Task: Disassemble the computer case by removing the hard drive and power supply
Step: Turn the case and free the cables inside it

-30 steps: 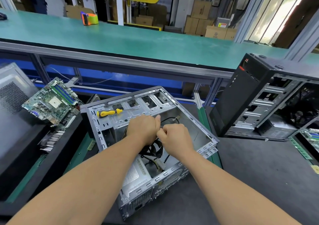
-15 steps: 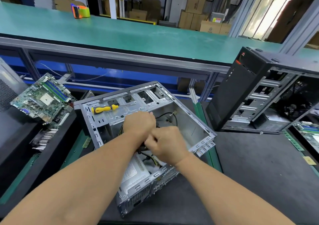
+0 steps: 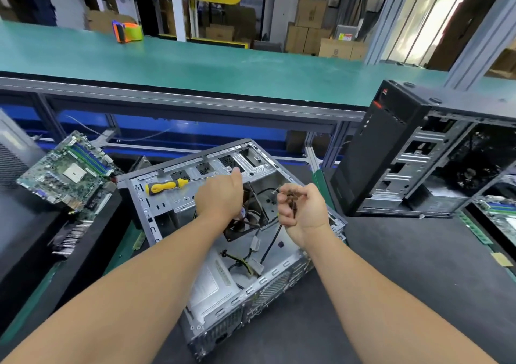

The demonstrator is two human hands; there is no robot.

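The case (image 3: 223, 224) is a grey metal computer shell that lies on its side on the dark worktop (image 3: 405, 266), open side up and turned at an angle. Its drive bays, with punched slots, are at the far end. The power supply (image 3: 208, 280), a plain silver box, sits in the near corner. A black fan (image 3: 245, 221) stands loose in the middle, and black and yellow cables (image 3: 251, 254) lie on the case floor.
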